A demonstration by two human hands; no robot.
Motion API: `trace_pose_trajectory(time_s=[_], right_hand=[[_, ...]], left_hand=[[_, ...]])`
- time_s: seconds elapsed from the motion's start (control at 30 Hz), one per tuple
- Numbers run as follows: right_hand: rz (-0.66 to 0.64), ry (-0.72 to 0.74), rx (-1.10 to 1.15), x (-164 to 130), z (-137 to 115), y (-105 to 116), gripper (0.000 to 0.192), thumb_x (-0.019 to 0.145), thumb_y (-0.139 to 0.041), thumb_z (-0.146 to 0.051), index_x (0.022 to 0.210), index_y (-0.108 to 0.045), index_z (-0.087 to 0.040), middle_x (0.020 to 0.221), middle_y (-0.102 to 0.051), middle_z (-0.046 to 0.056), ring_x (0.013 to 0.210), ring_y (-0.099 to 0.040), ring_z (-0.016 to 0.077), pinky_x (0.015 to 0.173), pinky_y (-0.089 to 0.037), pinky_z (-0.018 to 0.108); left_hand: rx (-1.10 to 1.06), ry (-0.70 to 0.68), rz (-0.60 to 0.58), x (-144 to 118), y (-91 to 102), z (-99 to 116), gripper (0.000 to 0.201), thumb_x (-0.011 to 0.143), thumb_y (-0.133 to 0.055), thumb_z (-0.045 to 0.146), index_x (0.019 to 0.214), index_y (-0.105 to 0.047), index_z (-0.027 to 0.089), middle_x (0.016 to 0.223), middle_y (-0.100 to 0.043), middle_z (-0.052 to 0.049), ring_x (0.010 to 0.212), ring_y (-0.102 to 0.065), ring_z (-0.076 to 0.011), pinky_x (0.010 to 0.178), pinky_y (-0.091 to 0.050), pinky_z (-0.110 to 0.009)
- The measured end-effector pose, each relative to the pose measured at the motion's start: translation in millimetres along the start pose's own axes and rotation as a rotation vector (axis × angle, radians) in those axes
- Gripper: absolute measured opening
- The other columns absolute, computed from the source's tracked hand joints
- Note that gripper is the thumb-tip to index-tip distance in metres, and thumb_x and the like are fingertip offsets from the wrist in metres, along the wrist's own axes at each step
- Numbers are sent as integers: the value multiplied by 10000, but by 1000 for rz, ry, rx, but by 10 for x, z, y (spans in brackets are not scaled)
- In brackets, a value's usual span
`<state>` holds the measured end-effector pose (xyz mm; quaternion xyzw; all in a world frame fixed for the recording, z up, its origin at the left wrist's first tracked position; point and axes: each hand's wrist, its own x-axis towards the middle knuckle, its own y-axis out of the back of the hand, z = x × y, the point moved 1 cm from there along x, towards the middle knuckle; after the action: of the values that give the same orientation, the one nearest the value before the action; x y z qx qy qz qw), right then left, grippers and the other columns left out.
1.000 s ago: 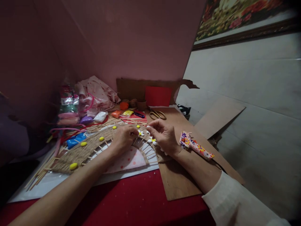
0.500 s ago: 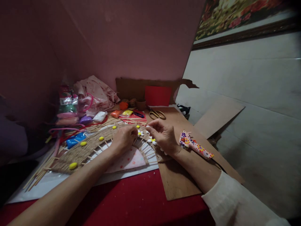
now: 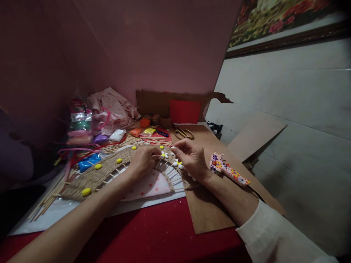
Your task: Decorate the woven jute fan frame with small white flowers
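- The woven arch [image 3: 101, 174] of twine and sticks lies flat on a white sheet [image 3: 142, 204], which sits on the red tabletop [image 3: 164, 237].
- The left hand [image 3: 142, 162] rests on the arch's right half, fingers curled; what they pinch cannot be told.
- The right hand [image 3: 192, 159] hovers just right of it, thumb and forefinger pinched on a small white petal [image 3: 173, 148] above the arch's white flowers [image 3: 164, 155].
- Yellow beads [image 3: 86, 191] dot the arch's left half.
- Right of the arch a brown board [image 3: 208, 212] is mostly bare; a flowered glue gun [image 3: 229, 171] lies on it.
- Behind the arch, scissors [image 3: 183, 133] and clay packets [image 3: 142, 132] crowd the far edge.
- The tabletop's near edge, in front of the arch, lies open.
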<state>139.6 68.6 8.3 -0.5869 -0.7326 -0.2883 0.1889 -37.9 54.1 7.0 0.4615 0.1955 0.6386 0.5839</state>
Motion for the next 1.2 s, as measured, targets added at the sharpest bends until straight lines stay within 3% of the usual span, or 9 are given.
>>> trace_pose_trajectory(time_s=[0.13, 0.3, 0.43, 0.77, 1.2], right_hand=[[6, 4, 13, -1, -10, -8, 111, 802, -632, -277, 781, -591, -175, 657, -582, -13, 565, -530, 93, 527, -443, 236], [16, 0, 13, -3, -28, -5, 98, 799, -633, -265, 786, -597, -174, 665, -591, -8, 578, -544, 98, 537, -451, 238], [10, -4, 6, -6, -19, 2, 105, 804, -628, -278, 795, -599, -177, 663, -595, -6, 580, -548, 102, 536, -453, 236], [9, 1, 29, 1, -21, -1, 126, 803, -633, -296, 790, -593, -177, 643, -563, -19, 552, -524, 93, 515, -442, 231], [2, -5, -8, 3, -31, 5, 139, 803, -627, -309, 784, -590, -177, 627, -560, -18, 547, -518, 94, 511, -440, 232]], left_hand=[[43, -12, 45, -46, 101, 27, 203, 740, -531, 63, 769, -710, 154, 782, -685, -57, 710, -585, -157, 646, -411, -265], [407, -120, -39, -137, 162, 129, 320, 775, -492, 104, 899, -741, 261, 825, -653, -49, 708, -565, -171, 583, -362, -269], [566, -169, -58, -171, 196, 186, 271, 750, -547, 146, 898, -742, 262, 816, -622, -59, 750, -556, -202, 577, -349, -285], [628, -266, -122, -181, 107, 174, 225, 821, -474, 124, 742, -679, 173, 820, -614, -86, 835, -524, -221, 651, -392, -305], [593, -311, -111, -178, 74, 177, 208, 831, -472, 119, 887, -659, 191, 867, -607, -79, 835, -533, -222, 623, -391, -298]])
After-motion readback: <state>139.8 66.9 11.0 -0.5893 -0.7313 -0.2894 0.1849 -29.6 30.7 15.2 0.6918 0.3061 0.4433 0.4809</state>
